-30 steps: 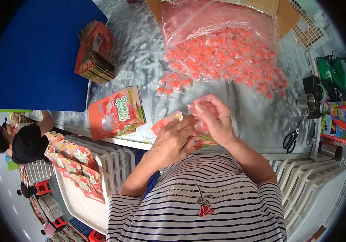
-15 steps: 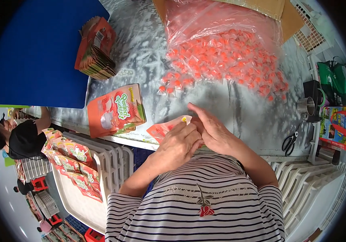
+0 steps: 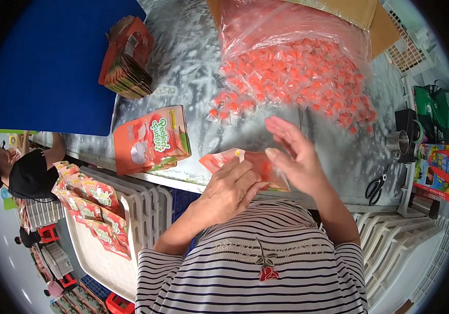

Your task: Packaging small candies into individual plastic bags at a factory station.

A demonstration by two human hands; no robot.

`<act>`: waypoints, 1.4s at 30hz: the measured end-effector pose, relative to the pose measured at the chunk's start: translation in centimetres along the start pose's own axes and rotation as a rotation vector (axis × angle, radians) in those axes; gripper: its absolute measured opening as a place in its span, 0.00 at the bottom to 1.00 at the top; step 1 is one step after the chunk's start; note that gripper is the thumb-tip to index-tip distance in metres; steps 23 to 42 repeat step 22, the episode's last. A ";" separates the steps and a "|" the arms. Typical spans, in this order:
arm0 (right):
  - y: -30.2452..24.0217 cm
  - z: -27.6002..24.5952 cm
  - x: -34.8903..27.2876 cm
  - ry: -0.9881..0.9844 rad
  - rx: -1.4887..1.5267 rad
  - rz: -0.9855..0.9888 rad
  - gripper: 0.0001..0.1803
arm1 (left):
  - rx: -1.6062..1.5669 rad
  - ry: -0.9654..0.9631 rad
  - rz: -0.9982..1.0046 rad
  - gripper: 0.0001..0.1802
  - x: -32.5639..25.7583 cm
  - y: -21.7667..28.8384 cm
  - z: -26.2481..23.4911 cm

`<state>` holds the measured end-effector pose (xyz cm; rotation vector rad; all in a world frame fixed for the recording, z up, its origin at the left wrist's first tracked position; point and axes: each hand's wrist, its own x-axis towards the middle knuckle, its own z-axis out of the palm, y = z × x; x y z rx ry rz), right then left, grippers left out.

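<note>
My left hand [image 3: 231, 189] is closed on a red candy pouch [image 3: 262, 163] at the table's front edge, its fingers bent over the pouch's middle. Just right of it, my right hand [image 3: 299, 161] is open with fingers stretched out; its thumb is by the pouch's right end, and I cannot tell if it touches. To the left lies a small stack of flat pouches [image 3: 151, 140] with strawberry pictures. Beyond my hands, many wrapped red candies [image 3: 298, 78] spill from a clear plastic bag [image 3: 287, 26] in a cardboard box [image 3: 384, 32].
A bundle of pouches [image 3: 127, 76] stands by a blue board [image 3: 41, 68]. Filled pouches [image 3: 91, 206] rest on a white tray [image 3: 99, 267] at lower left. Scissors [image 3: 377, 187] and a metal cup [image 3: 396, 140] are at right. Another person [image 3: 28, 172] works at far left.
My right hand has lifted off the pouch and moved right, its fingers spreading. More of the pouch's right end shows. My left hand keeps its hold.
</note>
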<state>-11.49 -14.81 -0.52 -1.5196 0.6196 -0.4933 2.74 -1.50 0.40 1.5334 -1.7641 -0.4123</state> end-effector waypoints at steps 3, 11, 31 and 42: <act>-0.7 -0.9 0.1 -0.122 0.098 0.252 0.23 | 0.015 0.071 0.046 0.08 -0.4 0.1 0.2; 0.3 0.0 1.3 -0.386 -0.542 0.220 0.14 | 0.050 0.048 0.195 0.09 -0.1 1.5 0.2; 8.0 1.3 10.0 -0.129 -0.853 -0.391 0.22 | 0.103 0.217 -0.117 0.09 -3.1 -0.1 -4.5; 8.0 1.3 10.0 -0.129 -0.853 -0.391 0.22 | 0.103 0.217 -0.117 0.09 -3.1 -0.1 -4.5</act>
